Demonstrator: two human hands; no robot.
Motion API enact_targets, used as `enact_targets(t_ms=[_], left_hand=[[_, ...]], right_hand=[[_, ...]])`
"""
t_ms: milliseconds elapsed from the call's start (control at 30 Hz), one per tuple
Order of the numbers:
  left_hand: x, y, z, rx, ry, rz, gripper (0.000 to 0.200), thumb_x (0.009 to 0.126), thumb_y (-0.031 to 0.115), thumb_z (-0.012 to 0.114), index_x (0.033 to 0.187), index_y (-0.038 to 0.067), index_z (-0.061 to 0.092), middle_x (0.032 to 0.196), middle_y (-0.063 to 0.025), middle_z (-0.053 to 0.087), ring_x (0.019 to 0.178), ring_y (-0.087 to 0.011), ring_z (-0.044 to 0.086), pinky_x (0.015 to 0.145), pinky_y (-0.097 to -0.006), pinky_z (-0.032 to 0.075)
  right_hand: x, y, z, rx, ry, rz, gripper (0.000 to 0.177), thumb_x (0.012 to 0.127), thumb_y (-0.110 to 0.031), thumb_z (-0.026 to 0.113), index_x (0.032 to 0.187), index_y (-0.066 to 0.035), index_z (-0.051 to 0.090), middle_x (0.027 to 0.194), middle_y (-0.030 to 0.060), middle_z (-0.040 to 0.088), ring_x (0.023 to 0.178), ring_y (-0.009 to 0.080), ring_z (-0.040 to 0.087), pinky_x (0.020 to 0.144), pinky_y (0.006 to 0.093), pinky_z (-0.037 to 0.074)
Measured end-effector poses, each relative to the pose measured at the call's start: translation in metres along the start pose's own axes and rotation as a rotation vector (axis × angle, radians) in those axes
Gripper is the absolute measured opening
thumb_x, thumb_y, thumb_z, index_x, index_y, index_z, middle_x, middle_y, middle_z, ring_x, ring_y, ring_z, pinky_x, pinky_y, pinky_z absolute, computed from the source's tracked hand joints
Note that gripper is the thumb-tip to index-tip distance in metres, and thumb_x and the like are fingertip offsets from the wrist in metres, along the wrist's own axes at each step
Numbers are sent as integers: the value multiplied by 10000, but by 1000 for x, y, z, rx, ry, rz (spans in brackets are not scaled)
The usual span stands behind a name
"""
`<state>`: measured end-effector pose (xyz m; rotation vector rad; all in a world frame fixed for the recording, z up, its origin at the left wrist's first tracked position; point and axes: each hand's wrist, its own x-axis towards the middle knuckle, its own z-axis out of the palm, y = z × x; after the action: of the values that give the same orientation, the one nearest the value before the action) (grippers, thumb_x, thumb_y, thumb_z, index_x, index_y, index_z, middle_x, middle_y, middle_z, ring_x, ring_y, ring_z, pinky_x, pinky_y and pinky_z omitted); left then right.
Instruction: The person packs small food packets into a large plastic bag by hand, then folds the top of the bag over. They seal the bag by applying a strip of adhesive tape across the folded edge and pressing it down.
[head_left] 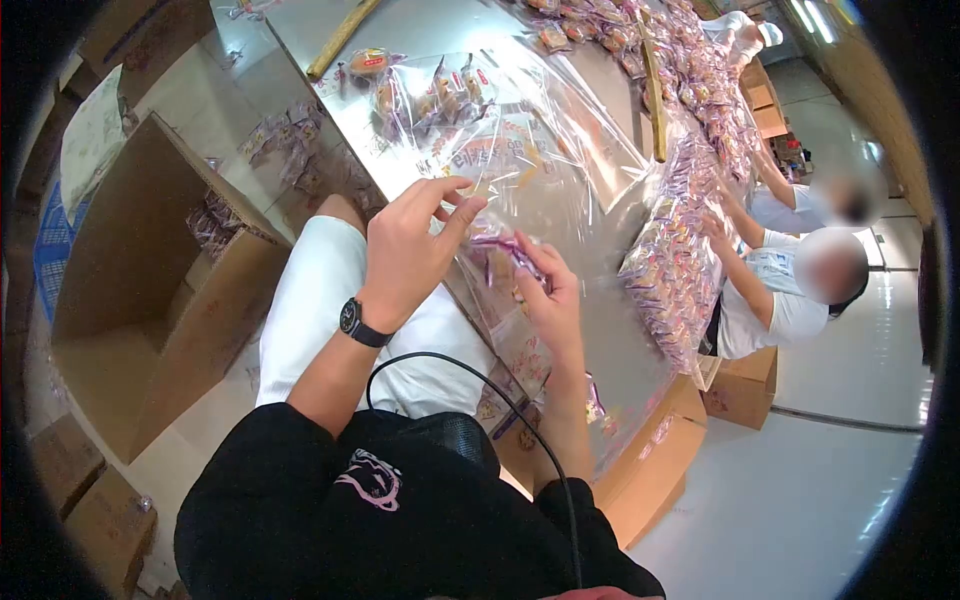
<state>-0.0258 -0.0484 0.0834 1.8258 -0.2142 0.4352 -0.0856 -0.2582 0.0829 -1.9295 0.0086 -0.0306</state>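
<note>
My left hand (pixel 420 235), with a black watch on its wrist, is raised over the table edge. Its thumb and fingers pinch what looks like the edge of a clear plastic bag (pixel 500 150) with red print. My right hand (pixel 550 290) is closed around purple-edged wrapped snack packets (pixel 500 255), just below and right of the left hand. Their number is hidden by the fingers. Farther up the table lies a clear bag with several round wrapped snacks (pixel 440 95) in it, and one more wrapped snack (pixel 368 62) rests beside it.
A large heap of wrapped packets (pixel 680 250) covers the table's far side, where two people reach in. Wooden strips (pixel 652 90) lie on the table. An open cardboard box (pixel 150 300) stands at my left, and another box (pixel 650 460) is by the right table end. A black cable (pixel 500 390) crosses my lap.
</note>
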Motion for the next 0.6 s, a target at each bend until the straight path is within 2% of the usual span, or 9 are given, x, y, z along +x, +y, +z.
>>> enact_targets(t_ms=[133,233,333,433,533,600], left_hand=[[1,0,-2,1,-4,21,230,893,174,790,1086,59,742,896,-89,733,681,-203,684,605,-318,530],[0,-1,-3,-32,-5,24,235,899,173,805,1103,70,751,910,-72,739,717,-148,675,581,-288,489],[0,1,-3,-46,-18,39,224,896,159,804,1096,73,751,908,-72,739,716,-150,674,580,-289,489],[-2,2,-2,-57,-51,40,220,873,100,793,1087,73,748,902,-75,733,716,-176,671,596,-306,499],[-1,-3,-1,49,-1,202,254,832,32,763,1082,73,743,869,-76,711,725,-204,661,619,-328,510],[1,0,-4,70,-2,218,277,808,7,745,1077,73,742,839,-73,692,734,-215,654,637,-336,516]], right_hand=[[13,28,8,-207,377,-146,533,909,-9,676,1437,-26,606,1188,74,641,1081,143,610,927,277,494],[17,43,16,16,582,-219,593,901,1,692,1479,-27,562,1197,78,628,1087,151,617,942,297,501],[17,46,22,140,600,-223,623,880,12,717,1480,-13,550,1216,88,626,1092,170,633,963,321,505],[16,33,30,-213,534,-211,573,866,5,745,1421,0,601,1203,103,654,1088,192,649,973,341,509],[24,50,28,-694,545,-566,490,864,-14,767,1342,-4,657,1172,120,688,1096,215,660,976,352,511],[28,50,30,-665,608,-572,413,871,-21,770,1275,-2,686,1151,122,701,1103,224,663,978,366,516]])
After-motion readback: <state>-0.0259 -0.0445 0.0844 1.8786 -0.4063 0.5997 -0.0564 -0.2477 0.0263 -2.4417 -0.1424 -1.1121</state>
